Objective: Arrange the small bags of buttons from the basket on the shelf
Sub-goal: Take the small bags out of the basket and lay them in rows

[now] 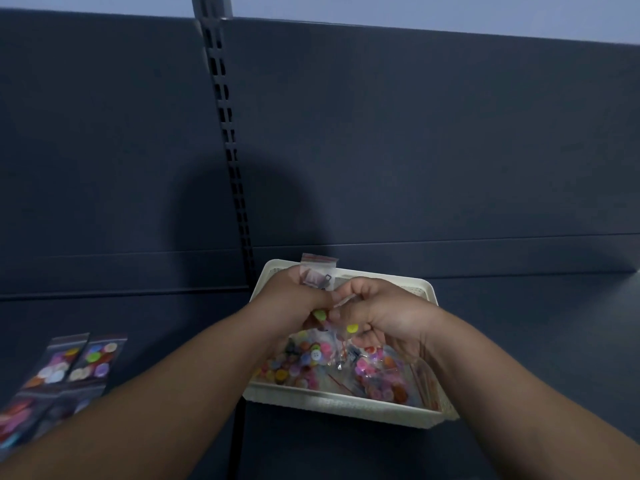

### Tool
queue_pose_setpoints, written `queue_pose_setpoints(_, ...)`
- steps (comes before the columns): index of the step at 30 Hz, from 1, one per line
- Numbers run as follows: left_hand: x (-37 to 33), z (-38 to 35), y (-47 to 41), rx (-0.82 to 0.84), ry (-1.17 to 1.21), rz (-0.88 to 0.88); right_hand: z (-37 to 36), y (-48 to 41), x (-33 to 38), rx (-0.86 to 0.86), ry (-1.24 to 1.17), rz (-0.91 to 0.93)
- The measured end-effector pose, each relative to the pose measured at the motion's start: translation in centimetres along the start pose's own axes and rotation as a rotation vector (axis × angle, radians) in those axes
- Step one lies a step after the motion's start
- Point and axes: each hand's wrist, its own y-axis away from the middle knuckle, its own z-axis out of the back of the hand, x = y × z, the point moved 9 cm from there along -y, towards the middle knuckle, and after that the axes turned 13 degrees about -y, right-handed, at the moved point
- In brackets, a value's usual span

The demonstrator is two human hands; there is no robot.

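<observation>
A cream plastic basket (346,408) stands on the dark shelf (519,341), holding several clear bags of coloured buttons (304,362). Both hands hover over the basket, close together. My left hand (294,299) grips a small clear bag (318,268) whose red-striped top sticks up above the fingers. My right hand (384,313) pinches another clear bag with a yellow button (352,329) showing in it. Much of both bags is hidden by fingers.
Several button bags (86,358) lie in rows on the shelf at the far left. A slotted upright post (230,150) runs up the dark back panel. Bare shelf surface stretches to the right of the basket.
</observation>
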Motion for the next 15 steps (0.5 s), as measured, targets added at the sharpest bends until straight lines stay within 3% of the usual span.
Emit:
queue_pose_setpoints(6, 0.5, 2.3, 1.2, -0.083, 0.175, 0.105, -0.5, -0.2, 1.0, -0.082, -0.045, 0.072)
queue_pose_setpoints(11, 0.9, 6.8, 3.1, -0.2, 0.21, 0.15, -3.9, -0.2, 2.4, -0.011, -0.038, 0.136)
queue_pose_setpoints(15, 0.6, 10.6, 5.6, -0.162, 0.013, 0.1, -9.0, -0.3, 4.0, 0.076, 0.105, 0.233)
